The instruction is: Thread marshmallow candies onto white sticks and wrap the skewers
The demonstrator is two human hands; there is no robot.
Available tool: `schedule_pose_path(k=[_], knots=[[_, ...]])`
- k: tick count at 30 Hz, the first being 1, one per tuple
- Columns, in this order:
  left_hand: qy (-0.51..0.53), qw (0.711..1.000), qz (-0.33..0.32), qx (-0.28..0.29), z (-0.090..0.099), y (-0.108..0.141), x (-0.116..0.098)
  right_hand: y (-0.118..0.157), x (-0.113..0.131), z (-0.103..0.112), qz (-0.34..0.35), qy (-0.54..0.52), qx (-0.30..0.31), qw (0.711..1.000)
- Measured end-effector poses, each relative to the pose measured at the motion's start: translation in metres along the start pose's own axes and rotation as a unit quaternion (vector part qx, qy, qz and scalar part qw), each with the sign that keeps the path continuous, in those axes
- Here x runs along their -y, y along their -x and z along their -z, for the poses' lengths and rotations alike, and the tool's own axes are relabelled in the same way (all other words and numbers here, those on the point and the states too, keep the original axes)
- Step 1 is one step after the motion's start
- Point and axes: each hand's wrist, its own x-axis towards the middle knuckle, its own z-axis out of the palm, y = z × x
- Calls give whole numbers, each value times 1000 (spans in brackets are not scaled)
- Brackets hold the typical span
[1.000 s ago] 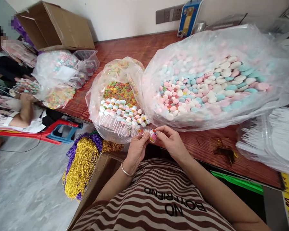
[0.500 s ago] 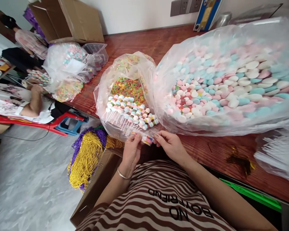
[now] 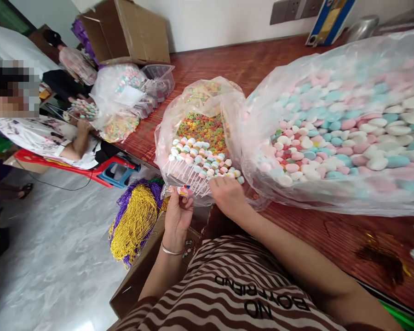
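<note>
My left hand pinches a small printed plastic packet near the front edge of the table. My right hand is at the near ends of the candy skewers, its fingers curled in; what lies between the fingertips is hidden. The skewers are pastel marshmallow discs on white sticks, laid side by side with the sticks towards me. Beneath and behind them, an opened clear plastic bag holds small orange, green and red ring candies.
A large clear bag of pastel marshmallows fills the right of the table. A cardboard box stands at the back left. Gold bead strings hang by an open carton. Other people sit at left.
My hands have parted: the right has moved forward onto the skewer sticks, while the left keeps the packet. The view has turned left, showing more of the people there.
</note>
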Motion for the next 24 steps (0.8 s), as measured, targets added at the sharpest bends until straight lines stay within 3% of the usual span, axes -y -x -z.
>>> schedule_pose_path(k=[2, 3, 5, 8, 10, 19, 24], knots=[[20, 999, 23, 11, -4, -1, 1, 33, -13, 15, -28, -119, -115, 986], [24, 999, 30, 19, -6, -2, 3, 52, -20, 22, -46, -204, -179, 961], [26, 998, 39, 31, -13, -1, 7, 85, -32, 37, -133, -400, -261, 868], [12, 997, 67, 31, -26, 1, 19, 118, -42, 49, -199, -620, -282, 705], [1, 996, 87, 30, -34, 5, 28, 128, -44, 51, -210, -677, -273, 650], [-22, 991, 108, 76, -47, 18, 56, 131, -44, 49, -200, -730, -259, 600], [-31, 987, 124, 94, -54, 29, 58, 134, -48, 46, -203, -707, -278, 618]])
